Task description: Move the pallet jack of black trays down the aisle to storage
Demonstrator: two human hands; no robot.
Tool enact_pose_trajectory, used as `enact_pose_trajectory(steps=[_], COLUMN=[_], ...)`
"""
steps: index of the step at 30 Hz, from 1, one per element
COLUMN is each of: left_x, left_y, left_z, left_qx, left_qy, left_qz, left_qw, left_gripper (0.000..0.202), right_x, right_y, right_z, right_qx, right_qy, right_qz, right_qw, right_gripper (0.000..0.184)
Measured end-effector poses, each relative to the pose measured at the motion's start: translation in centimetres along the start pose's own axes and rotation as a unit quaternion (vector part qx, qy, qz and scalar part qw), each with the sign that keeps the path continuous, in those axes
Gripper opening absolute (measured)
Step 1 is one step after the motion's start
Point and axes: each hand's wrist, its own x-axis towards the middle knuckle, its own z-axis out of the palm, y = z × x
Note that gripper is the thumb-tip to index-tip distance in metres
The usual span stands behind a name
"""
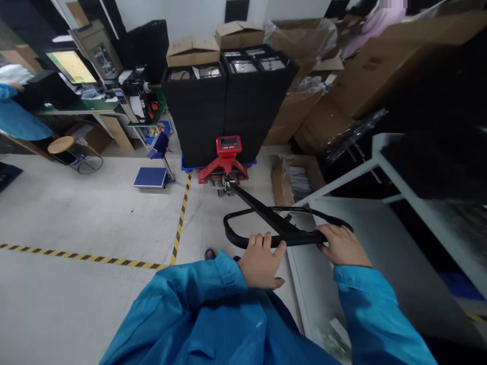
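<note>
My left hand (262, 261) and my right hand (342, 245) both curl over the black loop handle (243, 235) of a pallet truck with a red weighing unit. Its black drawbar (258, 203) runs forward to the red scale head with a digital display (229, 145). The forks pass under a tall stack of black crates (196, 116) on a blue pallet (186, 165). Two cardboard boxes (193, 51) rest on top of the stack. The forks are mostly hidden beneath the load.
A blue platform scale (151, 177) stands left of the truck, and yellow-black tape (178, 223) marks the floor. A white metal shelf (342, 175) runs along my right, with large cardboard boxes (365, 81) beyond. A co-worker's blue sleeve (19, 119) shows at a workbench (79, 105) on the left.
</note>
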Motion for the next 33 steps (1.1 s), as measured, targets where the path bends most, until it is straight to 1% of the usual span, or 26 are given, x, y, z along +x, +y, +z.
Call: enact_pose_trajectory(steps=[5, 8, 11, 14, 17, 19, 23, 25, 27, 30, 33], left_x=[-2.1, -3.6, -5.7, -8.3, -11.5, -14.1, -20.3, -23.4, -26.0, -28.9, -31.5], left_y=[3.6, 6.0, 8.4, 10.3, 11.4, 11.4, 9.8, 8.8, 8.1, 8.4, 9.6], left_z=[0.3, 1.1, 2.5, 4.3, 6.1, 7.2, 9.1, 9.8, 10.4, 11.7, 13.2], left_qx=[-0.038, -0.034, -0.029, -0.043, -0.066, -0.074, -0.070, -0.063, -0.050, -0.025, -0.009], left_qy=[-0.061, -0.081, -0.067, -0.034, -0.001, 0.027, 0.084, 0.104, 0.131, 0.171, 0.197], left_qz=[0.063, 0.071, 0.064, 0.046, 0.019, 0.007, 0.002, 0.008, 0.015, 0.044, 0.075], left_qw=[0.995, 0.994, 0.995, 0.997, 0.998, 0.997, 0.994, 0.993, 0.990, 0.984, 0.978], left_gripper=[0.091, 0.089, 0.088, 0.083, 0.077, 0.077, 0.072, 0.066, 0.059, 0.052, 0.049], right_x=[-5.4, -8.5, -11.5, -14.6, -17.5, -19.3, -22.6, -24.2, -25.6, -28.1, -31.0], right_y=[0.5, 0.1, -1.3, -3.5, -6.6, -9.3, -15.9, -19.2, -21.9, -24.7, -26.8], right_z=[0.3, 0.4, 0.2, -0.3, -1.1, -1.7, -2.9, -3.4, -3.8, -4.3, -4.6], right_qx=[-0.010, -0.005, -0.005, -0.024, -0.054, -0.061, -0.027, -0.003, 0.016, 0.027, 0.025], right_qy=[0.017, 0.039, 0.061, 0.076, 0.076, 0.066, 0.038, 0.025, 0.003, -0.045, -0.074], right_qz=[0.023, 0.037, 0.063, 0.063, 0.055, 0.063, 0.066, 0.062, 0.067, 0.092, 0.112], right_qw=[1.000, 0.999, 0.996, 0.995, 0.994, 0.994, 0.997, 0.998, 0.998, 0.994, 0.991], right_gripper=[0.037, 0.036, 0.032, 0.027, 0.022, 0.021, 0.023, 0.021, 0.020, 0.019, 0.019])
